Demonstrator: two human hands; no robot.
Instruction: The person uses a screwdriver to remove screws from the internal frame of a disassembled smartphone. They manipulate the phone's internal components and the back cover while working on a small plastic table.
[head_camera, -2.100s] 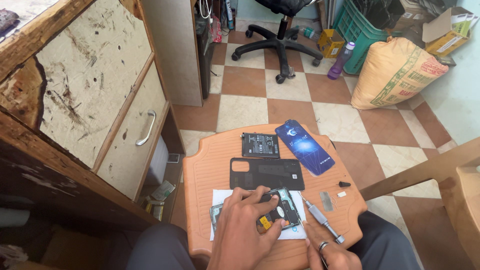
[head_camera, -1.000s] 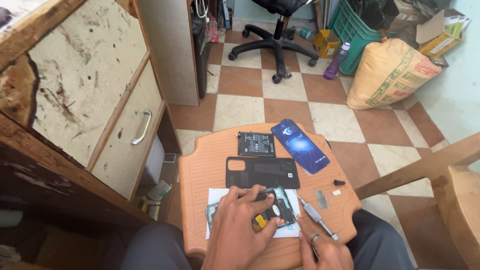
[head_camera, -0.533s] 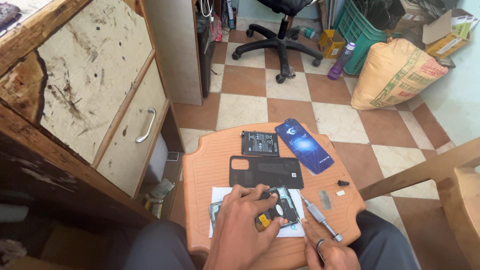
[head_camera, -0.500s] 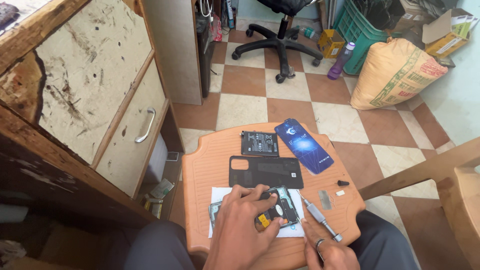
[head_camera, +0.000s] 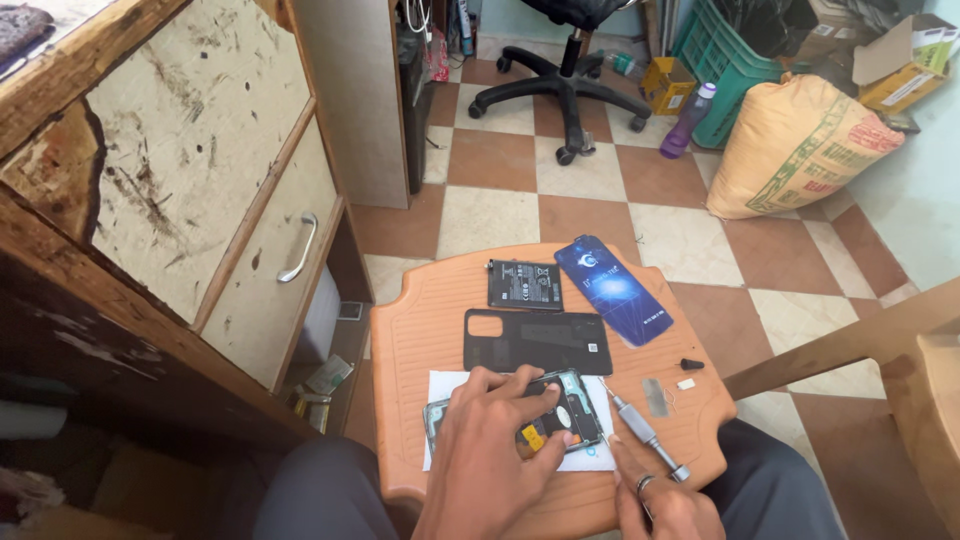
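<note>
An opened phone body (head_camera: 560, 415) lies on a white sheet of paper (head_camera: 440, 390) on an orange plastic stool (head_camera: 420, 320). My left hand (head_camera: 490, 455) rests flat on the phone body, fingers spread over its inner parts. My right hand (head_camera: 660, 500), with a ring on one finger, holds a grey screwdriver (head_camera: 645, 432) whose tip points at the phone's right edge. Beyond them lie a black back cover (head_camera: 535, 342), a black battery (head_camera: 523, 284) and a blue phone panel (head_camera: 613, 288).
Small loose parts (head_camera: 672, 385) lie at the stool's right side. A wooden cabinet with a drawer handle (head_camera: 297, 250) stands to the left. A wooden chair arm (head_camera: 850, 340) is on the right. An office chair base (head_camera: 560, 95), a sack (head_camera: 800, 150) and a green crate sit behind on the tiled floor.
Both hands have stayed on the phone body and screwdriver; the view shifted only slightly.
</note>
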